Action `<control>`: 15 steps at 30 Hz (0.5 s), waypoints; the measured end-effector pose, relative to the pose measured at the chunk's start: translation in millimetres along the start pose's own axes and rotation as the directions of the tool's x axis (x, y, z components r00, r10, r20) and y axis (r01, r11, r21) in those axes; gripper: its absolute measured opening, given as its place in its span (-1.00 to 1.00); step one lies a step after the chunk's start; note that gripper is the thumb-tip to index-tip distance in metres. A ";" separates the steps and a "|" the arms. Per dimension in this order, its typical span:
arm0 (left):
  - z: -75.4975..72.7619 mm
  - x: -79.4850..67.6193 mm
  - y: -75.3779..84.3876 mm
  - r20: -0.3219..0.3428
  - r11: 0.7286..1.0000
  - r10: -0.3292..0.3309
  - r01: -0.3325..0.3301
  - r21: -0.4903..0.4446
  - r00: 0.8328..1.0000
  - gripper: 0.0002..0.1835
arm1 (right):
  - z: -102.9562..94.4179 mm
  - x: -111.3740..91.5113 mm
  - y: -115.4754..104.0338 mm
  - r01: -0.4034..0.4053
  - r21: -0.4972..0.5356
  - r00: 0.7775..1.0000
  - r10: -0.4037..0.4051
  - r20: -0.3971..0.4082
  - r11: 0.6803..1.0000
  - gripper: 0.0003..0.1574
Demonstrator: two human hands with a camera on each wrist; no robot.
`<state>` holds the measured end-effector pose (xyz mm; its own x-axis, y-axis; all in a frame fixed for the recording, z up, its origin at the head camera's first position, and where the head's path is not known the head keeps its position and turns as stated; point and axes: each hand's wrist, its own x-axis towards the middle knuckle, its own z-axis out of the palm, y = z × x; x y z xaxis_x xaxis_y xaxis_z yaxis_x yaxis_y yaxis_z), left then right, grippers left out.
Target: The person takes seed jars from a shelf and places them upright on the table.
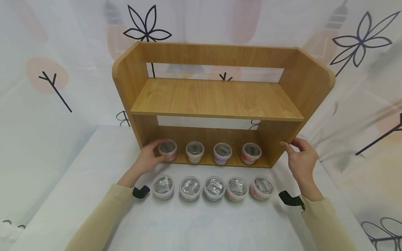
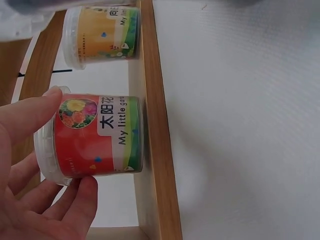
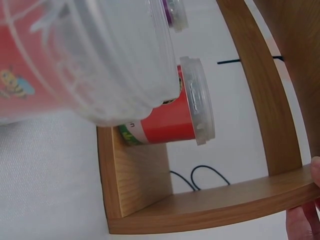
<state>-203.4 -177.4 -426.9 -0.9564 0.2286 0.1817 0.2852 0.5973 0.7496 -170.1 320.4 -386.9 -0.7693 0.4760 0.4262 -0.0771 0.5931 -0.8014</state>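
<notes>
Currently we have our left hand [image 1: 148, 158] curled around a red-labelled cup [image 1: 168, 150], the thumb at one side of its clear lid and the fingers at the other. That cup stands upright at the left end of the lower board [image 1: 180, 159] of a wooden shelf unit [image 1: 216, 97], close to the front edge; from the left wrist we can see a round picture of flowers on its label and the words "My little". Our right hand [image 1: 303, 162] grips the edge of the unit's right side panel, with the thumb on one face and the fingers on the other. Along the same board, set apart from one another, we find an orange-labelled cup [image 1: 194, 153], a purple-labelled cup [image 1: 222, 155] and a second red cup [image 1: 251, 154], the last of these nearest the right panel. On the white counter [image 1: 201, 226] before the unit, five front cups [image 1: 215, 189] sit in a row between our forearms, silvery packets showing through their lids. The right wrist view catches one cup very near the lens, partly blurred, with a bee printed on it. We wear pale sleeves [image 1: 100, 216], and behind the unit hangs a light backdrop [image 1: 201, 21] with dark line-drawn plants and faint pink patches.
</notes>
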 end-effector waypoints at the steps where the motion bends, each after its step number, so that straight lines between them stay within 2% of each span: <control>1: -0.6 -0.9 0.8 -0.001 1.000 0.000 0.000 -0.002 1.000 -0.34 | 0.1 0.0 0.2 0.003 -0.001 1.000 -0.003 -0.003 1.000 -0.46; 6: -4.2 -5.0 6.2 -0.010 1.000 0.014 -0.014 -0.011 1.000 -0.33 | 1.0 0.2 1.1 0.016 0.014 1.000 -0.015 -0.021 1.000 -0.49; 15: -11.6 -10.7 16.9 -0.030 0.995 0.094 -0.094 -0.014 0.995 -0.33 | 1.2 -0.5 1.1 0.024 0.025 0.999 -0.024 -0.023 0.999 -0.50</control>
<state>-189.0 -178.7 -408.8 -0.9269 0.2602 0.2705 0.3732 0.5624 0.7379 -170.6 320.1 -388.4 -0.7525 0.4766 0.4544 -0.1116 0.5877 -0.8013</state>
